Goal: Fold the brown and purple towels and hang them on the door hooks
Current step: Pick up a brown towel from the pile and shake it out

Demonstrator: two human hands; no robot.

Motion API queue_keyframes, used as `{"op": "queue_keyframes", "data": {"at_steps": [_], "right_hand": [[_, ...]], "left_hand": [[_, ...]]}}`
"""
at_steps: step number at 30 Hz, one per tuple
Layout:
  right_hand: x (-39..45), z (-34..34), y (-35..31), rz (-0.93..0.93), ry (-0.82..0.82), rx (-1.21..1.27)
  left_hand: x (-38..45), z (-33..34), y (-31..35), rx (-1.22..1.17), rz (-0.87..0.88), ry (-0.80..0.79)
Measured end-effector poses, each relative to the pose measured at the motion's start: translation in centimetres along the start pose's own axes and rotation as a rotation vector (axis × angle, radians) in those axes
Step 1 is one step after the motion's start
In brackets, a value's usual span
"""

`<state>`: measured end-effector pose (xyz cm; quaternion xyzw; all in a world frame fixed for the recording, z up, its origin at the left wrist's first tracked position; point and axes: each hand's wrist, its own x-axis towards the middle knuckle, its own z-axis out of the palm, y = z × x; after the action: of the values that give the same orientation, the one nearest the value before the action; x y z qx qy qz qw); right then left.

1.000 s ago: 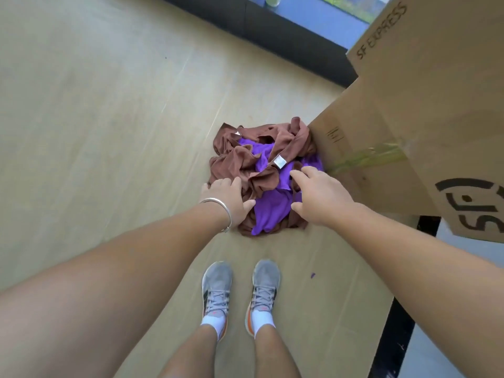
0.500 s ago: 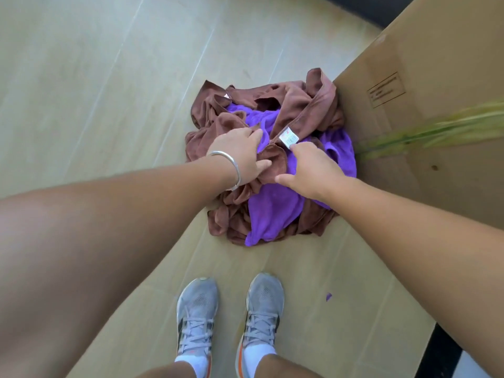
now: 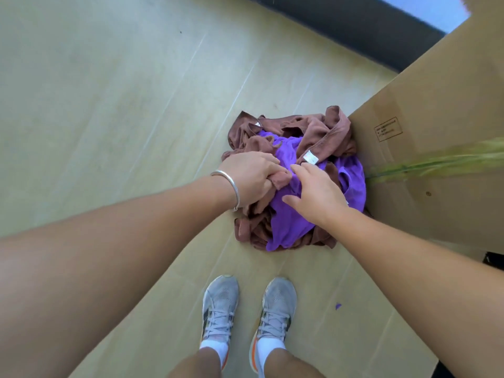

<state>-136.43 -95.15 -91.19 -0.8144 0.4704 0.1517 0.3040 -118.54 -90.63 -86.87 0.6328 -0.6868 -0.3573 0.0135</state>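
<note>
Looking down from the head cam, I've got both towels in one crumpled heap on a flat sheet of cardboard (image 3: 169,309) on the floor, just ahead of my grey sneakers (image 3: 219,306) and pushed right up against the side of a big cardboard box (image 3: 425,159) on the right.

The brown towel (image 3: 308,126) wraps around the back and left of the pile, and the purple towel (image 3: 289,222) is tangled through the middle. Honestly neither one has a clean long axis since they're all bunched up. The closest thing to it is the visible purple part, which runs roughly from the far side toward my feet, with its near end poking out at the bottom of the heap. A white tag (image 3: 310,157) sits on a hemmed brown edge near the top of the pile.

My left hand (image 3: 251,175), the one with the silver bangle (image 3: 230,186), has its fingers curled closed around a fold of brown cloth. My right hand (image 3: 316,192) is resting palm down on the purple, thumb out to the side. Its fingers bend into the fabric, but I can't tell if they've actually pinched anything.

There's also a tiny purple scrap (image 3: 338,306) on the cardboard off to the right of my shoes.
</note>
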Motion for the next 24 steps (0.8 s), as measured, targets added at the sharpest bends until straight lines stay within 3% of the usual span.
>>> {"op": "queue_keyframes", "data": {"at_steps": [9, 15, 18, 24], "right_hand": [[-3.2, -8.8, -13.2, -0.267, 0.1, -0.032], [-3.6, -13.9, -24.2, -0.703, 0.06, -0.166], [-4.0, -14.6, -29.7, -0.708, -0.063, -0.318], [-6.5, -13.3, -39.0, -0.728, -0.202, -0.21]], "left_hand": [[-15.2, -14.1, 0.9, -0.063, -0.033, 0.249], [-25.1, -21.4, -2.1, 0.008, -0.116, 0.314], [-29.9, -23.8, -4.1, 0.012, -0.181, 0.39], [-39.2, -24.5, -9.1, -0.068, -0.375, 0.518]]}}
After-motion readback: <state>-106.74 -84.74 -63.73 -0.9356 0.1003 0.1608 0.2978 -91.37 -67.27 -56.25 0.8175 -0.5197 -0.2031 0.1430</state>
